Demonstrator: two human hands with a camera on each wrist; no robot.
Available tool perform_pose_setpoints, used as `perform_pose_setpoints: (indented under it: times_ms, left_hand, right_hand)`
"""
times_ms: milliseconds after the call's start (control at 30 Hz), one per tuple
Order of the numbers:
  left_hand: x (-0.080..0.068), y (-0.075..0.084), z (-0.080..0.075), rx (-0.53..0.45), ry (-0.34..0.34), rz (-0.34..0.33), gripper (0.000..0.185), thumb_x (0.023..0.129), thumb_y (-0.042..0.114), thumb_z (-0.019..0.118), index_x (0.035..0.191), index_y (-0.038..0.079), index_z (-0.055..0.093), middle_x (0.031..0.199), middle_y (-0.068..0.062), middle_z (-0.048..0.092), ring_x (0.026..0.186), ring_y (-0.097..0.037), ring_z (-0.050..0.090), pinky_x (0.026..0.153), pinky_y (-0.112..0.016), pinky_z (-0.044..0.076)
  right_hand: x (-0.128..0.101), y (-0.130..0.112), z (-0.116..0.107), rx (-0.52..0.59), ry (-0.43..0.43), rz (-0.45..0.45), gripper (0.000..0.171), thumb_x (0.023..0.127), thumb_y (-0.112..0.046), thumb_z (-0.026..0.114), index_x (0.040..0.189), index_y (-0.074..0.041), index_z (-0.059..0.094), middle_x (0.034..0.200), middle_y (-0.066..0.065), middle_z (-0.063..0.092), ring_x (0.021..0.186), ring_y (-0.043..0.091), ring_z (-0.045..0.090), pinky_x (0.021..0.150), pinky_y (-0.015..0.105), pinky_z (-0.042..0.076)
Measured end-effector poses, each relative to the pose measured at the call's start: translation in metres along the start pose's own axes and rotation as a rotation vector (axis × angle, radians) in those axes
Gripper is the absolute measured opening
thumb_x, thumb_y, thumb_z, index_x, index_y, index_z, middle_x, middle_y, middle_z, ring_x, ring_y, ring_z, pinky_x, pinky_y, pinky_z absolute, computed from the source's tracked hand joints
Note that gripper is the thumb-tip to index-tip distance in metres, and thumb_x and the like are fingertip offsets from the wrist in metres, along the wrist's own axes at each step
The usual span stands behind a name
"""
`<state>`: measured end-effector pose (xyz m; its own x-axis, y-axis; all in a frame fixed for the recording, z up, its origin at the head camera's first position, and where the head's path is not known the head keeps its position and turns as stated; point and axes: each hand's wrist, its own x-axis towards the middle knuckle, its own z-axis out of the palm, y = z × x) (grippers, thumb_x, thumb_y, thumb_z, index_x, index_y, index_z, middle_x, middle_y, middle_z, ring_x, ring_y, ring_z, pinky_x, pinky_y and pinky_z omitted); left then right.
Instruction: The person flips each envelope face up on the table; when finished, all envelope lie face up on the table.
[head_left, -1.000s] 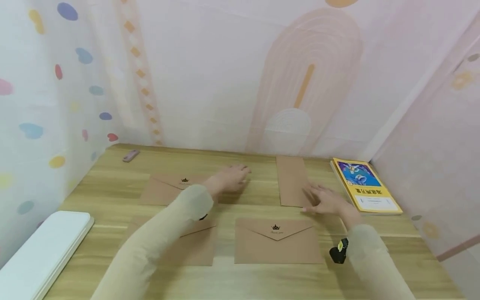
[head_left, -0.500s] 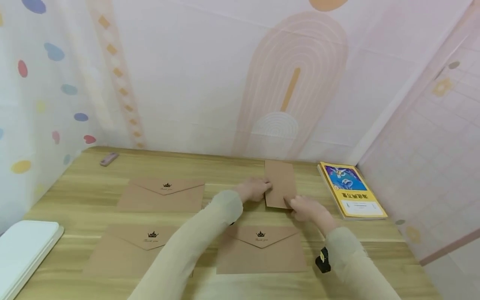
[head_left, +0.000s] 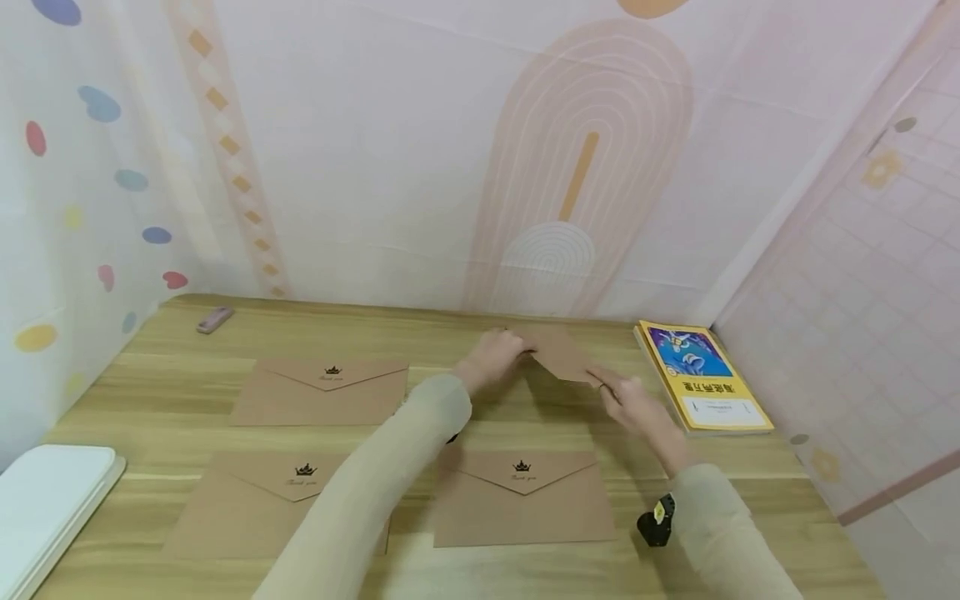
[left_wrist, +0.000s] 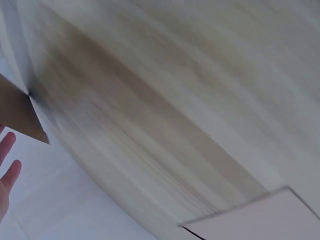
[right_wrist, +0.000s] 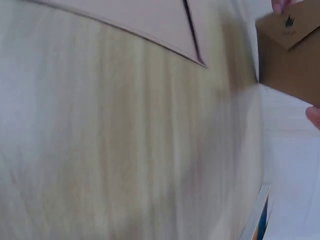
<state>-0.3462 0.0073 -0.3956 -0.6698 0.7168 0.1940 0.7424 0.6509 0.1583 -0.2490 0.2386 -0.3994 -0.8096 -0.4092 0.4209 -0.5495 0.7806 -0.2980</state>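
Kraft-brown envelope, crown-printed flap, lifted off the table, pinched between left hand and right hand.

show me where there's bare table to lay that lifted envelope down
Bare wood lies under the lifted envelope, between the top-left envelope and the book. Another strip runs along the back edge past the pink eraser. The front is crowded by two envelopes.

Both wrist views are blurred; the lifted envelope is perhaps edge-cropped.
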Motion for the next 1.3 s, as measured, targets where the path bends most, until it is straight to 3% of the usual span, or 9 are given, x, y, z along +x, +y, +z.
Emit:
perform_pose_setpoints:
  times_ms: [167,267,400,533,800,967,1100,1233,1300]
  left_hand:
    - [-0.007,-0.016,-0.014,-0.003,0.113,-0.090,0.020,0.088,0.020,0.058,0.103,0.014,0.070,0.100,-0.002,0.071,0.090,-0.018,0.067,0.078,-0.034,0.054]
    - [-0.013,-0.025,-0.026,-0.005,0.121,-0.153,0.022,0.089,0.024,0.056,0.105,0.016,0.070,0.103,-0.001,0.070,0.092,-0.017,0.067,0.077,-0.033,0.055]
    - [-0.021,-0.035,-0.044,-0.066,0.154,-0.204,0.023,0.091,0.025,0.054,0.103,0.014,0.070,0.102,-0.002,0.070,0.094,-0.019,0.066,0.079,-0.034,0.055]
    - [-0.026,-0.044,-0.057,-0.334,0.198,-0.221,0.023,0.091,0.019,0.054,0.102,0.002,0.066,0.100,-0.011,0.069,0.093,-0.024,0.065,0.080,-0.035,0.053]
    - [-0.039,-0.052,-0.075,-0.670,0.143,-0.383,0.018,0.091,0.013,0.055,0.098,-0.003,0.059,0.094,-0.016,0.061,0.085,-0.023,0.059,0.073,-0.030,0.055]
    - [-0.049,-0.055,-0.079,-0.712,0.074,-0.424,0.016,0.091,0.009,0.054,0.095,-0.006,0.058,0.082,-0.013,0.059,0.074,-0.019,0.060,0.072,-0.035,0.057]
    - [-0.055,-0.054,-0.079,-0.678,0.017,-0.428,0.015,0.090,0.007,0.055,0.093,-0.006,0.059,0.075,-0.009,0.058,0.064,-0.017,0.057,0.065,-0.032,0.056]
    - [-0.058,-0.055,-0.071,-0.614,-0.080,-0.431,0.016,0.090,0.008,0.055,0.095,-0.006,0.062,0.081,-0.015,0.064,0.064,-0.024,0.062,0.066,-0.033,0.056]
    - [-0.053,-0.074,-0.045,-0.602,-0.090,-0.394,0.018,0.089,0.016,0.059,0.090,-0.001,0.064,0.077,-0.013,0.066,0.062,-0.023,0.064,0.063,-0.032,0.055]
  right_hand:
    - [0.004,0.000,-0.006,0.143,0.365,0.010,0.031,0.080,0.014,0.047,0.099,0.004,0.069,0.072,0.020,0.067,0.041,0.008,0.048,0.036,0.007,0.027]
    - [0.009,-0.004,-0.008,0.388,0.460,0.164,0.031,0.083,0.015,0.041,0.098,0.009,0.067,0.083,0.026,0.068,0.061,0.017,0.067,0.049,0.006,0.046]
    - [0.016,-0.012,-0.012,0.686,0.522,0.403,0.031,0.088,0.008,0.037,0.103,0.013,0.063,0.074,0.006,0.070,0.061,0.006,0.067,0.060,0.019,0.056]
    - [0.023,-0.019,-0.015,0.841,0.481,0.559,0.031,0.090,0.005,0.036,0.094,0.006,0.067,0.065,-0.012,0.066,0.057,0.005,0.066,0.057,0.027,0.057]
    - [0.033,-0.029,-0.012,1.057,0.291,0.717,0.029,0.082,0.010,0.035,0.059,-0.005,0.042,0.052,0.002,0.047,0.056,0.015,0.068,0.055,0.029,0.057]
    - [0.033,-0.035,-0.009,1.039,0.179,0.724,0.025,0.082,0.009,0.035,0.061,-0.004,0.040,0.057,0.004,0.045,0.054,0.012,0.065,0.056,0.028,0.057]
    - [0.032,-0.035,-0.005,0.944,0.115,0.800,0.023,0.085,-0.001,0.040,0.064,-0.009,0.038,0.055,-0.006,0.038,0.045,0.001,0.042,0.047,0.017,0.044]
    - [0.032,-0.032,0.003,0.753,-0.014,0.898,0.024,0.092,-0.019,0.047,0.092,0.003,0.056,0.069,-0.004,0.048,0.057,0.004,0.043,0.053,0.017,0.041]
    - [0.032,-0.031,0.006,0.656,-0.086,0.916,0.037,0.093,-0.024,0.048,0.111,0.007,0.055,0.086,0.005,0.057,0.070,0.008,0.050,0.059,0.019,0.046]
